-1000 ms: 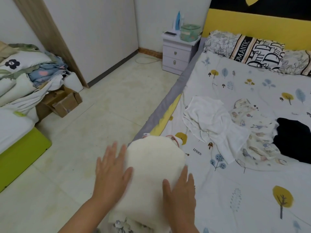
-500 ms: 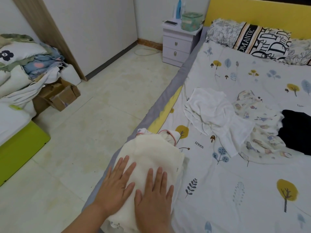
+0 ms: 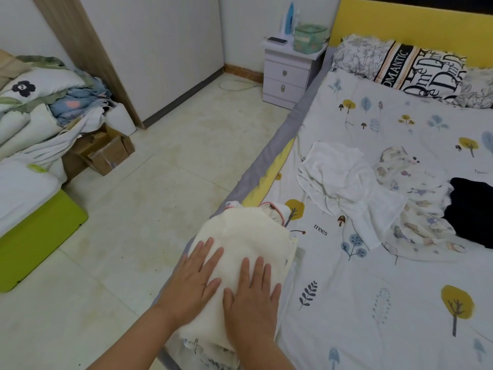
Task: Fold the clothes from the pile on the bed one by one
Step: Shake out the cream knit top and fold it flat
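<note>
1. At the near left edge of the bed (image 3: 386, 303), a cream folded garment (image 3: 245, 241) is lying on top of a small stack of folded clothes (image 3: 205, 353), whose patterned edges are showing beneath it.
2. Left hand (image 3: 192, 281) is resting flat on the cream garment's near left part, fingers straight and slightly spread, gripping nothing.
3. Right hand (image 3: 252, 297) is pressing flat just beside it on the garment's near right part, fingers straight and spread, likewise holding nothing.
4. A pink-trimmed piece (image 3: 274, 210) is poking out at the far end of the stack.
5. Further along the printed sheet, an unfolded pile is lying: a white garment (image 3: 344, 185), a patterned garment (image 3: 410, 209) partly under it, and a black garment (image 3: 472, 209) to the right.
6. Pillows (image 3: 400, 68) are sitting at the yellow headboard (image 3: 400, 20).
7. A white nightstand (image 3: 288, 73) is standing beside the bed head, carrying a green case (image 3: 309, 38), a blue bottle (image 3: 289, 18) and a phone (image 3: 277, 40).
8. Across the tiled floor (image 3: 165, 188), a cardboard box (image 3: 106, 153) is sitting beside heaped bedding (image 3: 40, 110).
</note>
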`<state>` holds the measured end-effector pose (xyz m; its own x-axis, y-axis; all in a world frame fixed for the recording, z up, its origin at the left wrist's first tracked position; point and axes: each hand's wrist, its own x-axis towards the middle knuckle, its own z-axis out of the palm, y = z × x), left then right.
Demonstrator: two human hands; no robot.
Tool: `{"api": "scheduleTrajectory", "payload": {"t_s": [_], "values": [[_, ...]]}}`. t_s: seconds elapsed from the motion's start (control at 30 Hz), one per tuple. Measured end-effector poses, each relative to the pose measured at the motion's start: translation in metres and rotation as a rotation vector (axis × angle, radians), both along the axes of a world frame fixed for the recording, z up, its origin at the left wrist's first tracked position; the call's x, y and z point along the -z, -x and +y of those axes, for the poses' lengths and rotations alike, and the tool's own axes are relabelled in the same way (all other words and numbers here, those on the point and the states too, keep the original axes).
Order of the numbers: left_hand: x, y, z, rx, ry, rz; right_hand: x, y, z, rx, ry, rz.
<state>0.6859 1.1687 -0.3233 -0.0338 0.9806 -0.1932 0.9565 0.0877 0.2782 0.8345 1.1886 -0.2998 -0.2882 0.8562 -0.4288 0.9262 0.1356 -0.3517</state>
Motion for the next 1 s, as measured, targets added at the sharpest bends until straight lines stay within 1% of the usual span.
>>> {"api": "scheduleTrajectory", "payload": {"t_s": [0.27,0.5,0.67,0.83,1.0], "values": [[-0.028,-0.004,0.009,0.003,-0.051,0.003,-0.023,-0.008,0.006,0.005,0.041,0.008],[-0.048,-0.005,0.014,-0.004,-0.046,0.024,-0.03,-0.01,0.005,0.011,-0.001,-0.006],[-0.057,-0.01,0.012,0.011,-0.027,0.021,-0.038,-0.014,0.005,0.003,-0.028,0.023],[-0.079,-0.021,0.019,0.078,0.003,0.038,-0.057,-0.033,0.009,-0.101,-0.132,0.104],[-0.11,-0.041,0.034,0.153,0.102,0.071,-0.089,-0.066,0.019,-0.203,-0.133,0.107]]}}
